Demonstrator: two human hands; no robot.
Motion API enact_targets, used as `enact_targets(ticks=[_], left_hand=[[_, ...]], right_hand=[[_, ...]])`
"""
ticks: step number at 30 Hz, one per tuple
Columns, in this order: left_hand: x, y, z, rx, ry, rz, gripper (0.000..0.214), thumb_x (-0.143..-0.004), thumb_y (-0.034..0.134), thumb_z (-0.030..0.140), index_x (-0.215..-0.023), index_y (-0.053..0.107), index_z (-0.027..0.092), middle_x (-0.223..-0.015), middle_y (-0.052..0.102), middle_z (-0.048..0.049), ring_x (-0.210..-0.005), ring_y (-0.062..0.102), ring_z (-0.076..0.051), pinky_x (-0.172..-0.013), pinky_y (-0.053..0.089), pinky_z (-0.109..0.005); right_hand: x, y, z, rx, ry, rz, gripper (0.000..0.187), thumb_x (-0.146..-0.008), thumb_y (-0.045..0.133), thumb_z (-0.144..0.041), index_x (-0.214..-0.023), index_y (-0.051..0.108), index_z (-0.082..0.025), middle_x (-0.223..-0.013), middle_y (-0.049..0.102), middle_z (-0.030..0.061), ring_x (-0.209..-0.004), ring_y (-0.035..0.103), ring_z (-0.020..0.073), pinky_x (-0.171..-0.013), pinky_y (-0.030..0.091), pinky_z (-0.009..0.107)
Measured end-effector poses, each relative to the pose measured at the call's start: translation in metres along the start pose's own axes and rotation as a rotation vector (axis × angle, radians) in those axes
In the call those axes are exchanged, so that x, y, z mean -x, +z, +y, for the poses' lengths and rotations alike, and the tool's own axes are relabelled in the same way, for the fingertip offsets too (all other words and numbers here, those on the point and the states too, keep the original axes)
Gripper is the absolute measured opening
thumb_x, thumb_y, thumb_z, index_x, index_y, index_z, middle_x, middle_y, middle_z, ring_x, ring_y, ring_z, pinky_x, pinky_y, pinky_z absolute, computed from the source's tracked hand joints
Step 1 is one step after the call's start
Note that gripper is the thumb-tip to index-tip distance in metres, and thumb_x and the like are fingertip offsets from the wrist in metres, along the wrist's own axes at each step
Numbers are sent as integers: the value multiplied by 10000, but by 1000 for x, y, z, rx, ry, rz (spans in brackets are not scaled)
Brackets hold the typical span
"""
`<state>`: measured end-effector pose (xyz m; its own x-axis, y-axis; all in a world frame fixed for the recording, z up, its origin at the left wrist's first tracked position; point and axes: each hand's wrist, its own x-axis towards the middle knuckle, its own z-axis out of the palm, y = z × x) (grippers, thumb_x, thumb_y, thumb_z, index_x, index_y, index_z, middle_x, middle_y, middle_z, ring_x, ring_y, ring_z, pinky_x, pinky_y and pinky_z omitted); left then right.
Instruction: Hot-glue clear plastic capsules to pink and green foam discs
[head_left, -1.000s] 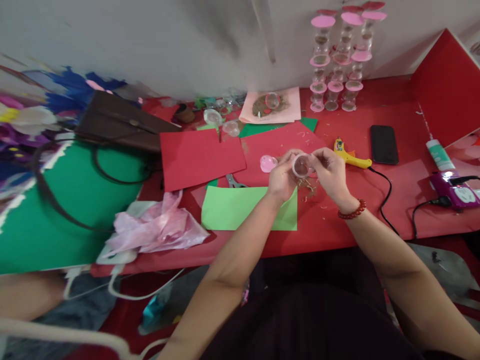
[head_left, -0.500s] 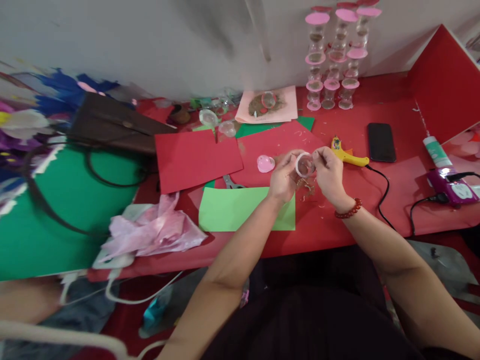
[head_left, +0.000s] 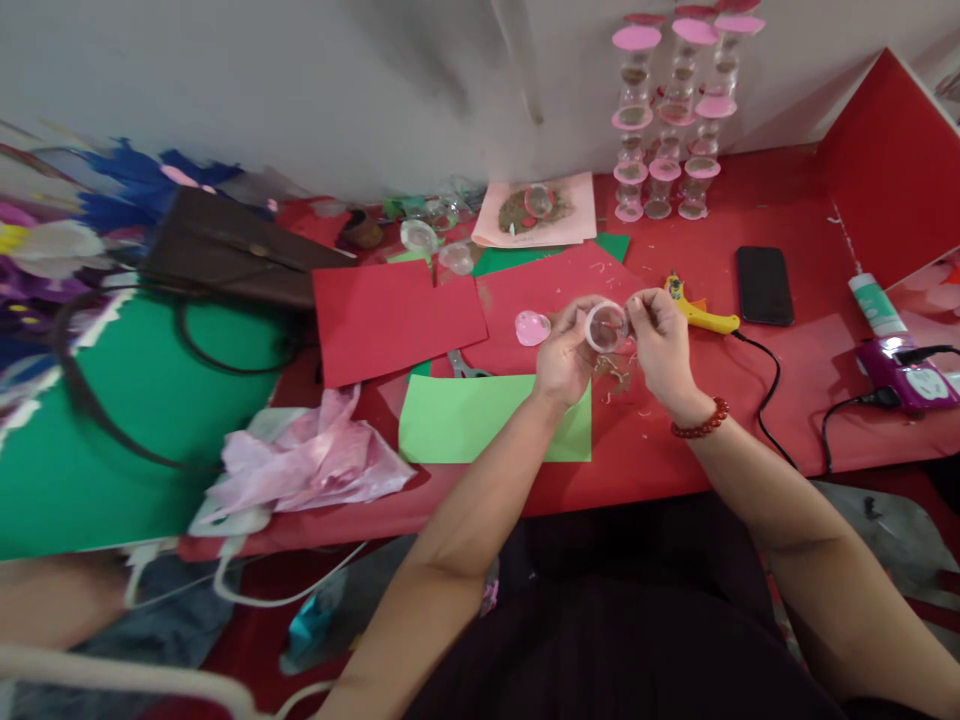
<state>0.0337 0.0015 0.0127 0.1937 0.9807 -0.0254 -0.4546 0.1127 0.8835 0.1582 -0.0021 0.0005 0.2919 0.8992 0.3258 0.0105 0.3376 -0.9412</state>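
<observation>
the left hand (head_left: 564, 355), at the cup's eight o'clock, holds the clear cup (head_left: 606, 328) by its side, rim tilted towards the wearer, probably to steady it and leave the edge reachable. the right hand (head_left: 661, 338), at three o'clock, is in a narrow pinch beside the rim; whether anything is gripped i cannot tell. the glue gun (head_left: 705, 316) lies at two o'clock from the right hand, seemingly for easy reach. the stacks (head_left: 666, 120) stand at one o'clock near the wall, likely out of the way.
</observation>
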Motion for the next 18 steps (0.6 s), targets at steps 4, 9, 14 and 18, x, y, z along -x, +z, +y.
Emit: enact_targets(ticks=[4,9,14,18], left_hand=[[-2,-3,0,3,16,2,122,-982,600,337,-924,672,257,-937,747,-29,-851,709,-169,-789,583,-309],[-1,-9,7,9,-114,-57,229,-945,681,475,-947,659,247,-884,737,-14,-766,732,-176,-683,593,-303],[0,-7,11,11,-152,-36,268,-799,846,346,-901,632,222,-898,741,22,-788,748,-153,-753,613,-293],[0,-3,6,104,-123,-56,230,-786,846,295,-897,656,225,-917,752,27,-813,749,-146,-766,606,-283]], right_hand=[[0,-2,-4,-27,10,-52,147,-970,658,-401,-923,678,-264,-779,635,-20,-691,565,134,-658,474,301],[-2,-8,-10,217,-167,-33,148,-865,744,-187,-729,711,-235,-740,674,-6,-738,605,154,-708,477,319],[-1,-6,-2,157,-46,-37,106,-870,726,-187,-775,744,-230,-765,730,-3,-757,658,161,-743,529,326],[2,-2,5,-12,81,13,88,-887,739,-297,-834,736,-226,-809,747,7,-750,672,158,-717,554,317]])
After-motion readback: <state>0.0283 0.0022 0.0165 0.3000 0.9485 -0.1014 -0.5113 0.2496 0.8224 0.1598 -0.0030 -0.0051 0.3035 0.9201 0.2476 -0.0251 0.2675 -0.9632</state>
